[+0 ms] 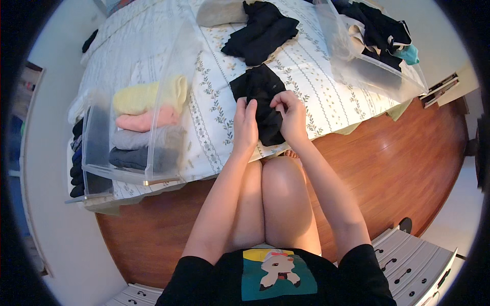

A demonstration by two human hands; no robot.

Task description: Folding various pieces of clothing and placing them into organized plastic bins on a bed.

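Observation:
A black cloth garment (264, 114), partly bunched, lies at the near edge of the bed in front of my knees. My left hand (246, 122) grips its left side, with the thumb on top. On its right side my right hand (291, 116) pinches the fabric between thumb and bent fingers. Just beyond it, a second black garment (262, 32) is spread loosely on the patterned bedspread (214, 126). Which kind of garment each one is, I cannot tell.
At left, a clear plastic bin (132, 174) holds rolled yellow, pink and grey cloths. Dark rolled items (77, 179) line up beside it. Another clear bin (367, 72), at right, is heaped with clothes. A beige bundle (222, 13) lies at the back. White drawers (413, 264) stand behind me at right.

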